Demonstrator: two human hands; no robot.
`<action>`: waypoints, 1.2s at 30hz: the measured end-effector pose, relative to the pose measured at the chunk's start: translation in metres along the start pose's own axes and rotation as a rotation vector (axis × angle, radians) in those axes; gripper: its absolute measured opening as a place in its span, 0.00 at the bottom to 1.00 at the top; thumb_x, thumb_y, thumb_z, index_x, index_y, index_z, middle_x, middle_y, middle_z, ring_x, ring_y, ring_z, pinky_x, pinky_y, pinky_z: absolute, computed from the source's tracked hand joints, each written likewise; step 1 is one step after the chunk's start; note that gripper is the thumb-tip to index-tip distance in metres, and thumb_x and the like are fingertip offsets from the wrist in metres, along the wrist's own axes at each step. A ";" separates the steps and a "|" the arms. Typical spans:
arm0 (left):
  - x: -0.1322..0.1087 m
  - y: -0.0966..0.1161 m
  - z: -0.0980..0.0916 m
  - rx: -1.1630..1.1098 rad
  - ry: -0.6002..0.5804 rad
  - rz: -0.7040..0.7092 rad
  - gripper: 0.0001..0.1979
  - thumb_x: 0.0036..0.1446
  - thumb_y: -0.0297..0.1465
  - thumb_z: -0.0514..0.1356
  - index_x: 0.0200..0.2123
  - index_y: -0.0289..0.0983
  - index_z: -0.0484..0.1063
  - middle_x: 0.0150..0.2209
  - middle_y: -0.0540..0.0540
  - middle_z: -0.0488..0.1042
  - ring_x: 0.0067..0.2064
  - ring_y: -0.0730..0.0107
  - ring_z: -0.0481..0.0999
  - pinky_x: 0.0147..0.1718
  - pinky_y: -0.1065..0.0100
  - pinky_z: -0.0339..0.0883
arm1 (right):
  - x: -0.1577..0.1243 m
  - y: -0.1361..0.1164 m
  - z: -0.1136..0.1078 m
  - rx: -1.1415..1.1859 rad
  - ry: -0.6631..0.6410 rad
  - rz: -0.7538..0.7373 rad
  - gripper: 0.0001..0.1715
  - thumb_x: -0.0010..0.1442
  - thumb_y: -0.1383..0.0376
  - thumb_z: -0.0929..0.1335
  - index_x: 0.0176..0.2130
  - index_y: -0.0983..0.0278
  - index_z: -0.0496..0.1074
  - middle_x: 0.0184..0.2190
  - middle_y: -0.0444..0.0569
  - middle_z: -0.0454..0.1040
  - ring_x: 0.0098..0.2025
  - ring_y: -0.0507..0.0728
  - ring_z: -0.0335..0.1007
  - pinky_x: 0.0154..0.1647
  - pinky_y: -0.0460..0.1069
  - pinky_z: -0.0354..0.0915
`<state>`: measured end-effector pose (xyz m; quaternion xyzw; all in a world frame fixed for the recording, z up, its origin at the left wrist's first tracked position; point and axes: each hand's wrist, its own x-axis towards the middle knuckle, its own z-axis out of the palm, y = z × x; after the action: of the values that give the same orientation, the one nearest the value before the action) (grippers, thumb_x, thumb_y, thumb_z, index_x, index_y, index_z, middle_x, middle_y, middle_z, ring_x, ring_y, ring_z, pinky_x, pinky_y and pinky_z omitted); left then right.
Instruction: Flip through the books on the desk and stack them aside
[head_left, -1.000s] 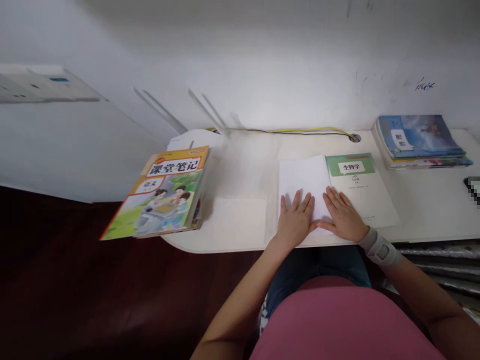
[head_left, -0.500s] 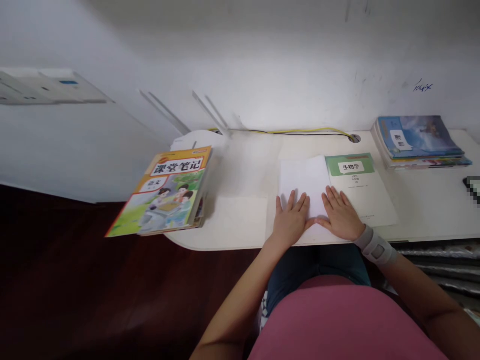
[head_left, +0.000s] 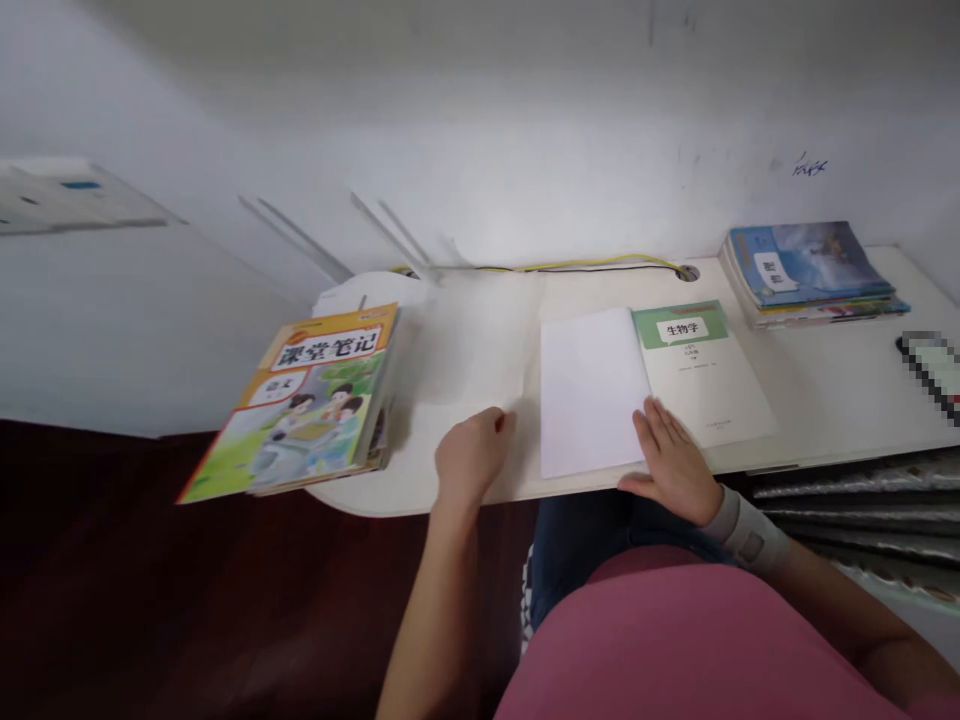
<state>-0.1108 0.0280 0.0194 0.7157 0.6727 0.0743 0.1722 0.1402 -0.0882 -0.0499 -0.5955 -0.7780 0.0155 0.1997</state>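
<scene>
At twelve o'clock on our white desk (head_left: 465, 350), a white sheet (head_left: 592, 390) lies flat against the left edge of a green-labelled biology book (head_left: 697, 385). Our right hand (head_left: 670, 462) rests on the book's lower left, its fingers (head_left: 660, 425) spread and released, gripping nothing, their tips just beside the sheet. Our left hand (head_left: 471, 460) sits on the bare desk just left of the sheet, loosely curled and empty. A workbook (head_left: 307, 400) lies at ten o'clock, overhanging the desk edge, with a stack of books (head_left: 810, 275) at two. With paper this light, we do best pressing with a flat palm rather than fingertips, so nothing slides.
</scene>
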 end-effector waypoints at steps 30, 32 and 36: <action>0.066 0.079 0.061 0.022 0.228 0.864 0.29 0.63 0.44 0.52 0.63 0.36 0.61 0.68 0.34 0.52 0.70 0.48 0.46 0.65 0.46 0.44 | 0.045 0.165 -0.051 0.639 0.359 0.621 0.41 0.44 0.54 0.73 0.55 0.66 0.63 0.42 0.54 0.74 0.40 0.59 0.72 0.41 0.58 0.71; 0.075 0.078 0.057 -0.217 0.366 0.658 0.31 0.62 0.45 0.52 0.64 0.35 0.57 0.67 0.32 0.54 0.68 0.50 0.53 0.63 0.49 0.52 | 0.060 0.166 -0.056 0.617 0.357 0.608 0.28 0.49 0.51 0.70 0.44 0.65 0.69 0.35 0.49 0.74 0.37 0.57 0.71 0.40 0.56 0.70; 0.093 0.077 0.049 -0.657 0.161 0.286 0.32 0.60 0.50 0.52 0.58 0.33 0.61 0.51 0.33 0.73 0.44 0.61 0.76 0.41 0.61 0.70 | 0.077 0.159 -0.060 0.677 0.425 0.605 0.22 0.55 0.47 0.66 0.28 0.63 0.68 0.24 0.43 0.69 0.30 0.53 0.65 0.35 0.50 0.66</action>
<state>-0.0143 0.1103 -0.0117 0.7010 0.5175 0.3657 0.3272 0.2902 0.0168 -0.0135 -0.6862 -0.4638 0.2026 0.5224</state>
